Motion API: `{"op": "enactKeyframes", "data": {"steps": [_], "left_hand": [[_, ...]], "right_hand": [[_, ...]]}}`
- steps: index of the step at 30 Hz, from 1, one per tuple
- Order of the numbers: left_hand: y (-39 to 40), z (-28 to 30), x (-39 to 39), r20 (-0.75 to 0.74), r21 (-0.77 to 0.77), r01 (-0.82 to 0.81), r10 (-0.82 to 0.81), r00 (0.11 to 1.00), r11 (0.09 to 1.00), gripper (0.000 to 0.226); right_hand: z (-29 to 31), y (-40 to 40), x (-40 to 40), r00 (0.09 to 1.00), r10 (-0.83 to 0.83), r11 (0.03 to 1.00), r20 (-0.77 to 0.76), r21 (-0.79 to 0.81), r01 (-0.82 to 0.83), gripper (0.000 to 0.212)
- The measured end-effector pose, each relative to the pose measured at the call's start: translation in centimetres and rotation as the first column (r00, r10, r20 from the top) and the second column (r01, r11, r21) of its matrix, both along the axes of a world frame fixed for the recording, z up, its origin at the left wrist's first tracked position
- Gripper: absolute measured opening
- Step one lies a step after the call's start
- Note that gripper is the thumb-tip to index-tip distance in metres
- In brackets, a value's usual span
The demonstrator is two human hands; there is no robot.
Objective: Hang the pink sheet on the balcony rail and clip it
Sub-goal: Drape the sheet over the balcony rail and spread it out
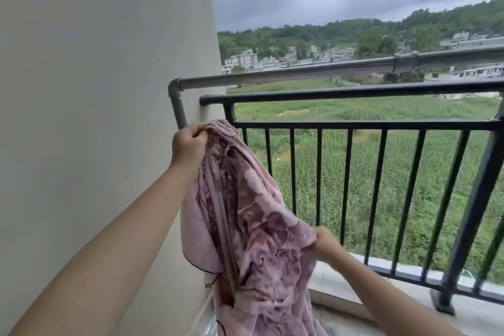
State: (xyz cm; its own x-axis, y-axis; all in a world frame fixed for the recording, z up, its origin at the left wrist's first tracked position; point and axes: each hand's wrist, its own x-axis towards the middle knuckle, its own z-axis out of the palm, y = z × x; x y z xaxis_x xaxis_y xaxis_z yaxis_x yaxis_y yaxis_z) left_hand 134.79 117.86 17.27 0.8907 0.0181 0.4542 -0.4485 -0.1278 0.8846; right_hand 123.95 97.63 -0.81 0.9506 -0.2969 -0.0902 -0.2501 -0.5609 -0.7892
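The pink sheet (245, 215), patterned with darker flowers, hangs bunched between my hands in front of the balcony corner. My left hand (188, 144) pinches its top edge high up, just below and left of the black balcony rail (354, 91). My right hand (326, 244) grips a lower fold of the sheet, down and to the right. The sheet's bottom drops out of view at the frame's lower edge. The sheet does not lie over the rail. No clip is in sight.
A grey pipe (272, 76) runs above the rail and bends down along the beige wall (95, 117) on the left. Black vertical bars (376, 185) stand on a pale ledge (409, 273). Beyond lie green fields and houses.
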Motion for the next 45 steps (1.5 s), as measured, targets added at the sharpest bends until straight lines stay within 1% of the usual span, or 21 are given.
{"op": "enactKeyframes", "data": {"steps": [2,4,6,8,10,14,16,18,21,25,28,30,31,32,34,35,36,37,41,43,45], "left_hand": [[0.8,-0.5,-0.3,-0.033,0.308,0.071,-0.064,0.997,0.949,0.026],[1.2,-0.9,-1.5,-0.099,0.684,0.088,-0.027,0.995,0.724,0.02],[1.5,-0.9,-3.1,-0.15,0.813,0.142,-0.032,0.988,0.565,0.025],[1.4,-1.2,-4.9,-0.313,0.645,0.364,-0.202,0.928,0.672,0.022],[0.6,-1.9,-6.2,-0.303,0.491,0.443,-0.329,0.894,0.75,0.007],[-0.3,-3.4,-5.1,0.174,0.426,-0.018,-0.062,0.983,0.905,0.043],[0.7,-3.4,-3.7,0.217,0.275,-0.069,0.008,0.976,0.959,0.032],[2.5,-2.9,-2.2,0.19,0.156,-0.046,0.016,0.982,0.987,0.008],[4.9,-2.5,-0.8,0.2,0.151,0.03,-0.061,0.978,0.988,0.025],[5.9,-1.7,-0.8,0.231,0.169,0.13,-0.167,0.959,0.977,0.025],[6.9,-1.2,-0.8,0.252,0.174,0.141,-0.183,0.95,0.975,0.034],[8.1,-0.7,-0.9,0.223,0.31,0.115,-0.19,0.956,0.944,0.038],[8.9,-0.2,-1.1,0.168,0.486,0.104,-0.21,0.963,0.867,0.044],[9.5,0.5,-1.6,0.046,0.726,0.129,-0.234,0.971,0.675,0.049],[10.2,1.4,-2.7,-0.263,0.957,0.275,-0.132,0.956,0.088,0.056],[10.1,1.6,-3.3,-0.343,0.938,0.339,-0.051,0.938,-0.07,0.062],[9.4,1.6,-3.7,-0.384,0.923,0.383,-0.014,0.923,-0.045,0.068],[8.4,1.6,-4.5,-0.386,0.918,0.388,-0.044,0.921,0.076,0.07],[3.7,-0.7,-6.0,0.055,0.693,0.05,-0.122,0.991,0.719,0.02],[2.9,-2.2,-5.7,0.272,0.563,-0.171,0.015,0.962,0.809,0.023],[3.2,-3.0,-4.7,0.615,0.533,-0.486,0.077,0.785,0.693,0.021]], "right_hand": [[2.7,0.4,1.8,0.994,-0.073,0.997,0.079,-0.033,0.076,0.041],[7.3,1.5,3.4,0.984,-0.035,0.99,0.177,-0.129,0.058,0.03],[12.3,2.6,4.4,0.952,0.041,0.975,0.305,-0.222,0.029,0.019],[16.9,4.0,4.6,0.906,0.074,0.966,0.416,-0.255,0.039,0.02],[20.3,5.7,4.6,0.869,0.093,0.944,0.485,-0.322,0.079,0.019],[23.8,8.0,3.7,0.804,0.171,0.878,0.569,-0.459,0.138,0.022],[23.7,6.9,2.7,0.818,0.24,0.877,0.523,-0.479,0.049,0.025],[21.3,4.7,1.6,0.845,0.392,0.897,0.364,-0.355,-0.263,0.045],[13.9,2.8,1.3,0.829,0.535,0.843,0.161,-0.043,-0.536,0.071],[4.1,4.4,3.4,0.86,0.483,0.821,-0.164,-0.257,-0.51,0.039],[2.0,6.9,4.0,0.895,0.43,0.862,-0.12,-0.241,-0.446,0.02],[4.4,7.0,4.5,0.94,0.34,0.922,-0.005,-0.196,-0.335,0.018],[6.2,6.6,4.9,0.962,0.263,0.954,0.078,-0.172,-0.247,0.017],[8.3,6.1,5.1,0.964,0.21,0.968,0.163,-0.175,-0.182,0.017],[13.0,5.9,5.1,0.934,0.174,0.966,0.311,-0.236,-0.102,0.02],[15.2,6.4,5.2,0.903,0.186,0.958,0.387,-0.274,-0.08,0.022],[17.3,7.1,5.1,0.865,0.211,0.949,0.454,-0.306,-0.072,0.023],[19.1,8.0,5.0,0.831,0.235,0.941,0.504,-0.331,-0.065,0.023],[23.1,10.7,4.3,0.742,0.232,0.919,0.629,-0.392,0.045,0.025],[23.5,10.8,3.7,0.709,0.231,0.919,0.667,-0.389,0.067,0.024],[22.9,10.3,2.6,0.679,0.266,0.907,0.684,-0.415,0.063,0.022]]}}
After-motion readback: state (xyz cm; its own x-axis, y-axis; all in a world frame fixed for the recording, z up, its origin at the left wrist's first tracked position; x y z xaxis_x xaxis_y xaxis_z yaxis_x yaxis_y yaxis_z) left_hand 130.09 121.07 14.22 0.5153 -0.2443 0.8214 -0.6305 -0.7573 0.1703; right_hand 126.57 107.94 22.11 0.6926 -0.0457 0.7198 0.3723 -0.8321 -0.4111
